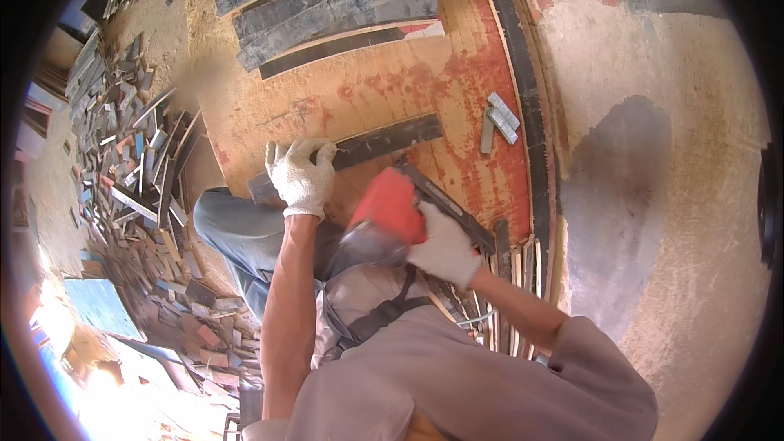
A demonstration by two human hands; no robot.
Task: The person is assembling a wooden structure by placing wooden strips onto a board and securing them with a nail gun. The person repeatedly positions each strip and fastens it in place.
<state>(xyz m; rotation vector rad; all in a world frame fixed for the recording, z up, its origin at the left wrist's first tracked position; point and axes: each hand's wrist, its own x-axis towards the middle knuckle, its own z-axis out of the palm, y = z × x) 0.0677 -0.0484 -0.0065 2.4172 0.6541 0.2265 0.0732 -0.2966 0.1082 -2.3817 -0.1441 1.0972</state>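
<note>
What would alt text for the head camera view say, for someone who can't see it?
A gloved right hand grips a red handheld tool, while the gloved left hand is at a dark strip on a red-stained board. More dark strips lie farther up the board, and wood offcuts are heaped at left.

Extends the bare left forearm [289, 310] forward, with the white-gloved left hand [304, 180] turned back-side up and its fingers [278, 153] bent; angles the bare right forearm [521, 309] inward, with the white-gloved right hand [445, 247] curled into a grip.
</note>
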